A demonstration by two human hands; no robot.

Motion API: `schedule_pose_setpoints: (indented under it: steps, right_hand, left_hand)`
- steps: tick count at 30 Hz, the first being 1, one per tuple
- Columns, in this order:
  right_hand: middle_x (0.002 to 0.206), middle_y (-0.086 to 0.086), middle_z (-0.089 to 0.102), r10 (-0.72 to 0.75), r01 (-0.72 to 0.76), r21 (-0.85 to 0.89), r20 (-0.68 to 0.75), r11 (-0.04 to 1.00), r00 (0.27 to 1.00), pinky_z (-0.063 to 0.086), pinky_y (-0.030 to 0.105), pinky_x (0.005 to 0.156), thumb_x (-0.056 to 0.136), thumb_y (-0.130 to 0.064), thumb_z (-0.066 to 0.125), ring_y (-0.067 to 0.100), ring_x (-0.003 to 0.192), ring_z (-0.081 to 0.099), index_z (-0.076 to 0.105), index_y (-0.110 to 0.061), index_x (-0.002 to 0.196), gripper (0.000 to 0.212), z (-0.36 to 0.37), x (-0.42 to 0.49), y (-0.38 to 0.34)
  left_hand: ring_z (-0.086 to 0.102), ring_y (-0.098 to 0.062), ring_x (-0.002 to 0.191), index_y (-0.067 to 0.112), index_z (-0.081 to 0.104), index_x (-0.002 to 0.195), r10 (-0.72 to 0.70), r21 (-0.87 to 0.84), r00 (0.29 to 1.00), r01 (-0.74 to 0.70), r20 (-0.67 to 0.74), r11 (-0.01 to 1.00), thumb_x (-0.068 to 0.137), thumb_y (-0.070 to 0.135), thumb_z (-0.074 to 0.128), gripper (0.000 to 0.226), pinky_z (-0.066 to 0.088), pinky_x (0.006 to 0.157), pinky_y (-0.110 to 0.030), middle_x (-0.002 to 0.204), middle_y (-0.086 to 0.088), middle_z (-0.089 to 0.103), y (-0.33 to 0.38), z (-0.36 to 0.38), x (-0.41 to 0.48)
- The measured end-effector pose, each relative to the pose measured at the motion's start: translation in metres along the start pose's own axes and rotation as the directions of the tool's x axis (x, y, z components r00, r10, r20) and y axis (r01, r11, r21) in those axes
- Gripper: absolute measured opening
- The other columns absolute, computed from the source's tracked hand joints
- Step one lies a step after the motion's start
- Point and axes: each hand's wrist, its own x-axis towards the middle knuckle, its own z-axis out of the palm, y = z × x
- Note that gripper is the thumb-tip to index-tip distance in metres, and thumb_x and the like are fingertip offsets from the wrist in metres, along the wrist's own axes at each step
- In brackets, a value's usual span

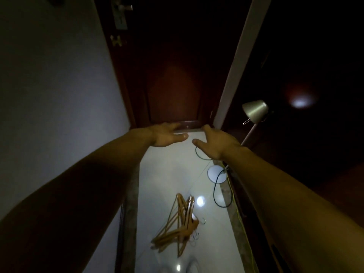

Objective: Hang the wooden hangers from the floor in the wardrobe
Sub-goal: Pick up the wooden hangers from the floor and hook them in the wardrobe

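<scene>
Closest to me, low in the view, the pile of light-brown wooden hangers with silver metal hooks (pixel 178 225) lies in a loose tangle on the glossy white tiled floor (pixel 157 174). Nothing is touching the pile, and both my hands are well apart from it. Bright spots of light reflect off the tiles just beside it.

A little further on, a thin black cable (pixel 216 191) loops across the tiles to the round white base of a floor lamp (pixel 213 174). A thin yellow cord (pixel 239 213) runs along the dark right edge of the floor. The lamp's pole leans up to a cone-shaped brushed-metal shade (pixel 255 110) on the right.

Beyond that, my two bare arms reach forward. The left hand (pixel 167 135) and the right hand (pixel 213 143) are side by side, palms down, thumbs pointing toward each other with a small gap between. The fingers of both are stretched out flat and hold nothing.

Past the fingertips stands a dark reddish-brown panelled wooden door (pixel 173 91), with a pale metal lever handle (pixel 122 8) near its top left. A plain white wall (pixel 59 85) fills the left side. A white frame strip (pixel 234 66) runs up the door's right edge. The area right of it is too dark for me to make out, apart from one blurred glint of light.
</scene>
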Motion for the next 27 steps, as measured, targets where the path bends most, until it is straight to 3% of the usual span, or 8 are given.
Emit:
schedule_pose_setpoints:
  steps: [5, 14, 22, 25, 27]
  right_hand:
    - [0.148, 0.014, 0.048, 0.014, -0.021, 0.044, 0.149, 0.999, 0.989, 0.047, 0.047, 0.102, 0.096, -0.062, 0.044, 0.034, 0.128, 0.052, 0.031, -0.018, 0.150, 0.070, 0.042, 0.019, 0.033]
    - [0.138, 0.015, 0.055, 0.028, -0.050, 0.066, 0.298, 0.997, 0.954, 0.049, 0.045, 0.095, 0.097, -0.061, 0.042, 0.033, 0.120, 0.058, 0.035, -0.016, 0.147, 0.068, 0.133, 0.047, 0.075]
    - [0.125, 0.010, 0.062, 0.140, -0.262, 0.170, 0.516, 0.950, 0.845, 0.053, 0.039, 0.090, 0.095, -0.059, 0.049, 0.022, 0.102, 0.062, 0.042, -0.017, 0.140, 0.062, 0.225, 0.055, 0.109]
    - [0.132, 0.010, 0.059, 0.182, -0.345, 0.195, 0.565, 0.918, 0.804, 0.050, 0.036, 0.091, 0.096, -0.057, 0.050, 0.025, 0.112, 0.060, 0.039, -0.017, 0.146, 0.065, 0.262, 0.061, 0.120]
    - [0.131, 0.008, 0.058, 0.218, -0.409, 0.190, 0.613, 0.892, 0.760, 0.049, 0.037, 0.091, 0.096, -0.054, 0.051, 0.023, 0.109, 0.059, 0.040, -0.018, 0.143, 0.060, 0.290, 0.066, 0.129]
  left_hand:
    - [0.013, -0.027, 0.151, 0.029, 0.014, 0.157, -0.072, 0.025, 0.996, 0.071, 0.046, 0.997, 0.092, 0.069, 0.034, 0.079, 0.014, 0.119, -0.048, 0.165, -0.002, 0.009, -0.007, 0.046, 0.021]
    - [0.020, -0.029, 0.149, 0.022, 0.016, 0.156, -0.114, -0.032, 0.967, 0.125, 0.227, 0.992, 0.093, 0.066, 0.036, 0.080, 0.022, 0.119, -0.049, 0.164, -0.006, 0.016, -0.033, 0.125, 0.075]
    - [0.024, -0.032, 0.147, 0.028, 0.016, 0.156, -0.198, -0.032, 0.879, 0.235, 0.434, 0.972, 0.091, 0.064, 0.046, 0.080, 0.029, 0.115, -0.053, 0.163, -0.009, 0.018, -0.083, 0.208, 0.121]
    - [0.026, -0.031, 0.146, 0.028, 0.016, 0.155, -0.196, -0.040, 0.849, 0.247, 0.491, 0.968, 0.090, 0.065, 0.046, 0.081, 0.030, 0.115, -0.052, 0.163, -0.009, 0.019, -0.103, 0.234, 0.137]
    - [0.026, -0.030, 0.146, 0.029, 0.017, 0.155, -0.200, -0.041, 0.822, 0.262, 0.534, 0.964, 0.089, 0.066, 0.046, 0.081, 0.030, 0.115, -0.051, 0.163, -0.009, 0.020, -0.117, 0.255, 0.149]
